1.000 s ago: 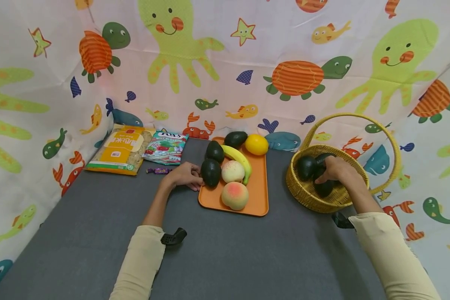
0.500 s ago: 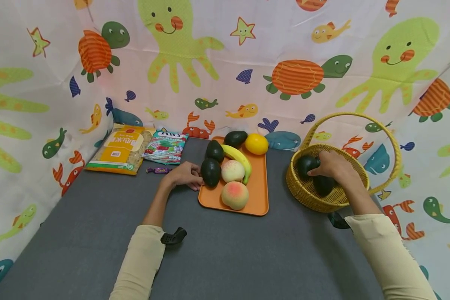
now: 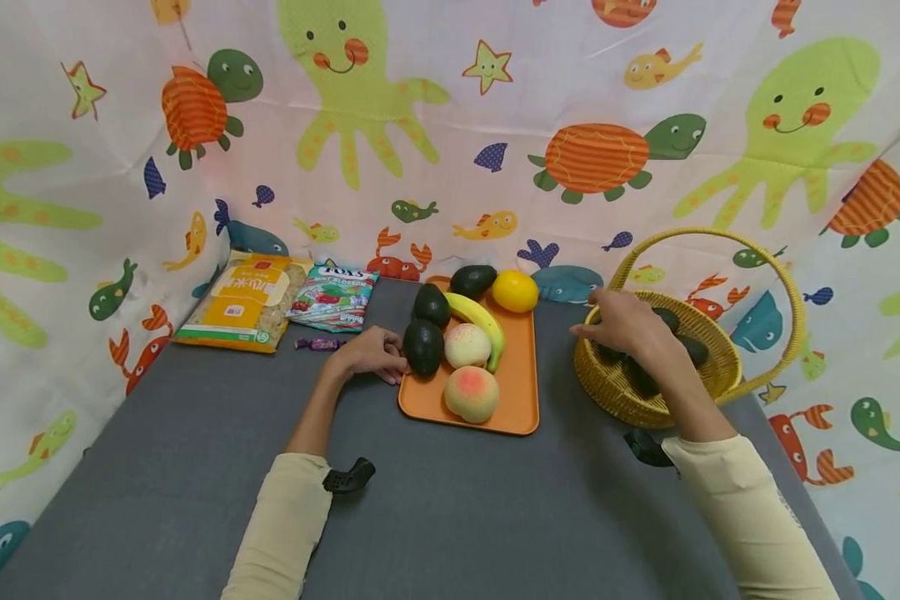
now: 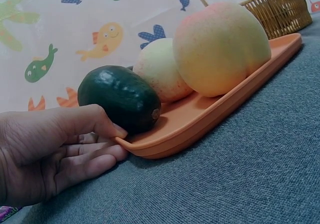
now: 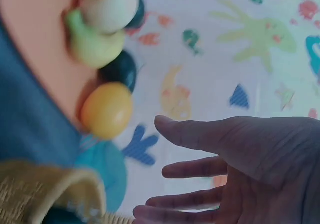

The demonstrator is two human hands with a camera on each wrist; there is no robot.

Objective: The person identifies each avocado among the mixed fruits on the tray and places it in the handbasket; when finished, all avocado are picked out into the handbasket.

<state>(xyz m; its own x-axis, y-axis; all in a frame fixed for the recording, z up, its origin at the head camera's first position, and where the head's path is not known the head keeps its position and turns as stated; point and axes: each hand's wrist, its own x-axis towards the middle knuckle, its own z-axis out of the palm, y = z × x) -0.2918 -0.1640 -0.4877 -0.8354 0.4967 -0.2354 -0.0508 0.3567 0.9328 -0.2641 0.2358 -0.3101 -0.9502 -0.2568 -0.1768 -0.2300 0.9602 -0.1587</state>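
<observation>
My left hand (image 3: 372,354) pinches the left edge of an orange tray (image 3: 519,400). In the left wrist view, its thumb lies on the rim beside a dark green avocado (image 4: 117,98), with the other fingers lower down. The tray bears several avocados, a banana (image 3: 480,322), a yellow lemon (image 3: 515,291), a pale peach (image 3: 467,345) and a larger blushed peach (image 3: 472,394). Over the left side of a yellow wicker basket (image 3: 607,392) is my right hand (image 3: 630,327), fingers spread and holding nothing in the right wrist view. Dark avocados (image 3: 694,350) lie in the basket, partly hidden by that hand.
Left of the tray lie a yellow bag of grain-like food (image 3: 243,300), a Fox's candy bag (image 3: 333,297) and a purple wrapped candy (image 3: 319,343). The basket's tall handle (image 3: 791,292) arches up. A printed curtain (image 3: 450,125) stands behind the grey table (image 3: 450,517).
My right hand has risen out of the basket and moved left toward the tray, its fingers leaving the avocados. The left hand keeps its place at the tray.
</observation>
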